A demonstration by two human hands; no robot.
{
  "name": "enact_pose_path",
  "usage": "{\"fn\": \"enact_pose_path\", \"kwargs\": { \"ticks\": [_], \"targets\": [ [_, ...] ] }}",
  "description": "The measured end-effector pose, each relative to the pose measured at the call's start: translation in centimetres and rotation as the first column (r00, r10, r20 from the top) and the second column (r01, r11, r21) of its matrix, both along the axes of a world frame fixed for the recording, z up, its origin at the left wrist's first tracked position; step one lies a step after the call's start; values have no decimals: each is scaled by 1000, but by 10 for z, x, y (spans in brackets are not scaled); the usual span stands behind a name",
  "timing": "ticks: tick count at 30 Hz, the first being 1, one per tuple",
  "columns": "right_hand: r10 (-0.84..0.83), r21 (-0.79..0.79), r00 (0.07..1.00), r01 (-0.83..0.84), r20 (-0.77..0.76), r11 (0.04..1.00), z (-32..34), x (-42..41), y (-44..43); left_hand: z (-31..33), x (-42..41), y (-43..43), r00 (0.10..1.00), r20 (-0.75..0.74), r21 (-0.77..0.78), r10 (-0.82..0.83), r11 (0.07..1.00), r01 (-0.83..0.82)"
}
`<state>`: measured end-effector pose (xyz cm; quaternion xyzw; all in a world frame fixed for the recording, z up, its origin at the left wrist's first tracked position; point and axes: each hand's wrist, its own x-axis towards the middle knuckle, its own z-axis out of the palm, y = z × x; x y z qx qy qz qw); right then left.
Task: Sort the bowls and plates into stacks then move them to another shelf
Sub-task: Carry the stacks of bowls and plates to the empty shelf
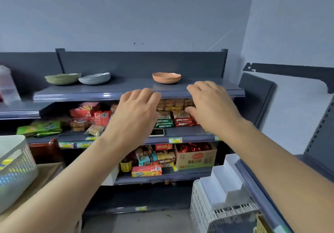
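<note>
Three dishes stand on the grey top shelf [126, 90]. A green bowl [62, 78] is at the far left, and a pale blue-grey bowl [94, 78] touches its right side. An orange shallow bowl [166, 77] sits alone toward the right. My left hand [137, 111] hovers in front of the shelf's front edge, fingers loosely bent, holding nothing. My right hand [211, 104] is raised beside it, just below and right of the orange bowl, also empty. Neither hand touches a dish.
Lower shelves hold snack packets [163, 119], a phone [156, 132] and a cardboard box [196, 157]. A white basket [14, 169] stands at the left, white plastic crates [222, 202] at the lower right. A second grey shelf unit [258, 95] angles in on the right.
</note>
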<state>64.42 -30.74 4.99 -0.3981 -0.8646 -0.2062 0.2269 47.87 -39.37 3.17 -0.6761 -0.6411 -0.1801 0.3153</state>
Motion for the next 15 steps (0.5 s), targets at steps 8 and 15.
{"fn": "enact_pose_path", "kwargs": {
  "ticks": [8, 15],
  "targets": [
    [116, -10, 993, -116, 7, 993, 0, -49, 104, 7, -36, 75, 989, -25, 2, 149, 989, -149],
    [113, -38, 993, -112, 25, 993, -11, -101, 181, -4, -93, 153, 984, -4, -26, 181, 983, -181]
  ]
}}
